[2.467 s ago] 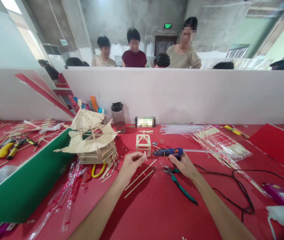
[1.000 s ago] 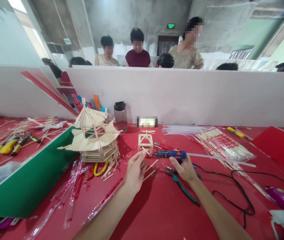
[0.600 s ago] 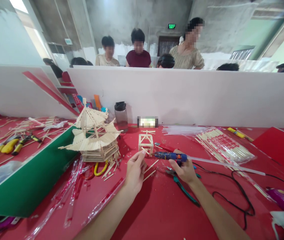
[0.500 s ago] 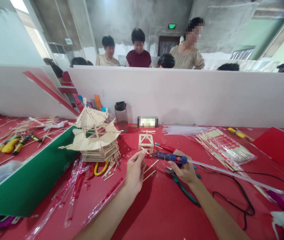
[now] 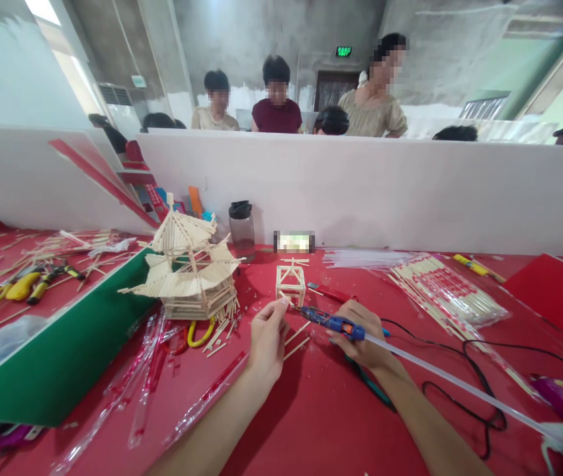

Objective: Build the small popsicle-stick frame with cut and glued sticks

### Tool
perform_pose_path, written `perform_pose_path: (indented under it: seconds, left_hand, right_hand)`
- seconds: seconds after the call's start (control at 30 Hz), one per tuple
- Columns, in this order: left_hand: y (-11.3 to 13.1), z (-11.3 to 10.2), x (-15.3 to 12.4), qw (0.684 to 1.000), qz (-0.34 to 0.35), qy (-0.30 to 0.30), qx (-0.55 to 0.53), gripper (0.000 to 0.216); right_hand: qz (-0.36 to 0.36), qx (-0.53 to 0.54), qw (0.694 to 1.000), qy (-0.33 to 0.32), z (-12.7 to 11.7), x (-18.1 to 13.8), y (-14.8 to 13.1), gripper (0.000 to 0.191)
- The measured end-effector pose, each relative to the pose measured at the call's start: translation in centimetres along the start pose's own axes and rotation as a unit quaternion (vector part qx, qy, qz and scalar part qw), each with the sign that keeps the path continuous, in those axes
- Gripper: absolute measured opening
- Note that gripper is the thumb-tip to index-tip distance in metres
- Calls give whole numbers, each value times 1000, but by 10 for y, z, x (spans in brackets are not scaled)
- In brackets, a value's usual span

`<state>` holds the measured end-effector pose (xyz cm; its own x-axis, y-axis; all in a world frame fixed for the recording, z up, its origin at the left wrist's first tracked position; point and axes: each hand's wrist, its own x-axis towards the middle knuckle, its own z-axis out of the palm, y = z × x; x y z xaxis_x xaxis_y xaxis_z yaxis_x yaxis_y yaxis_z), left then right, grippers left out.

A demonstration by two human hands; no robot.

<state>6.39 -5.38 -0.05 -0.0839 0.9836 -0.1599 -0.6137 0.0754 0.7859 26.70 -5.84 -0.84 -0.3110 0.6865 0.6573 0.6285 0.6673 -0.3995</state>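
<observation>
Gluing a stick at the red table

Your left hand [image 5: 267, 337] pinches a short wooden stick [image 5: 284, 302] between its fingertips, while your right hand [image 5: 363, 334] grips the blue glue gun [image 5: 328, 320], nozzle touching that stick and clear glue rod [image 5: 454, 387] trailing back right. Just beyond stands the small stick-frame cube [image 5: 290, 283]; farther left, the stick pagoda [image 5: 186, 268].

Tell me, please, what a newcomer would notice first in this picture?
Probably the tiered pagoda model of wooden sticks, standing left of centre on the red table. Next, the two hands in the middle: the right hand holds a blue glue gun, its tip meeting a small stick pinched by the left hand, before a small stick frame.
</observation>
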Motion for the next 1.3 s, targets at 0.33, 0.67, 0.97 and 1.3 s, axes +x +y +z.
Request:
perform_pose_path:
  seconds: [0.33,0.67,0.97,1.3]
  left_hand:
    - [1,1,0,1000,1,11,0,38]
    - [-2,-2,2,1000,0,5,-18,35]
    - [-1,-1,1,1000,-1,4,-22,36]
    - [-2,-3,2,1000,-3,-7,-20,35]
  right_hand:
    - [-22,-52,998,4,-1,-1,-1,20]
    - [-27,-49,998,-2,-1,0,-3,24]
    - [0,26,1000,10,1,2,0,19]
    - [68,45,997,8,3,1,1,23]
